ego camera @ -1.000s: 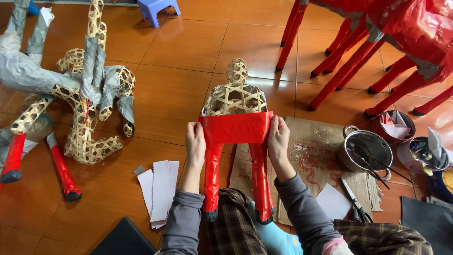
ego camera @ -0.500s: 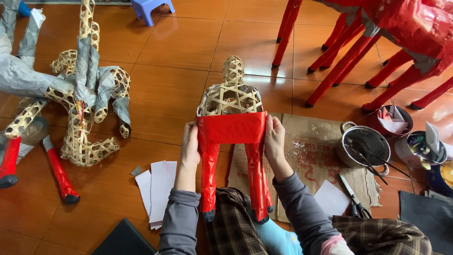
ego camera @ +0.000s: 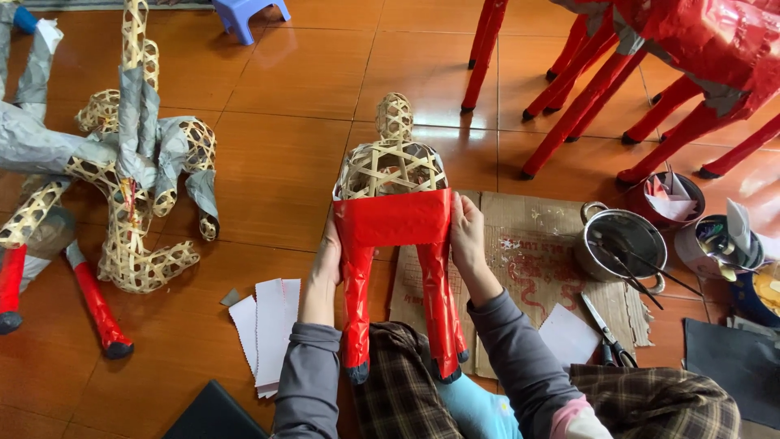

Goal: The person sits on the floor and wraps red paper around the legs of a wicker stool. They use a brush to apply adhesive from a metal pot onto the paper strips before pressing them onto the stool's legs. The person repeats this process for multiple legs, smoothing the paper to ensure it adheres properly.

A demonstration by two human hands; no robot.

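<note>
Down on the orange tiled floor (ego camera: 292, 162), the woven bamboo animal frame (ego camera: 393, 167) stands between the person's arms, its rear half wrapped in a red paper band (ego camera: 394, 219), with red legs reaching down to the lap. The left hand (ego camera: 329, 254) lies flat against the band's left side; the right hand (ego camera: 467, 236) presses the right side, fingers spread, both gripping the frame. A stack of white paper strips (ego camera: 264, 325) lies just left of the left forearm. A cardboard sheet (ego camera: 536, 260) lies under the right arm, with scissors (ego camera: 605, 337) and a metal pot (ego camera: 621, 240) of brushes on it. Grey-papered bamboo frames (ego camera: 122, 179) lie well to the left; finished red figures (ego camera: 650, 65) stand behind.
</note>
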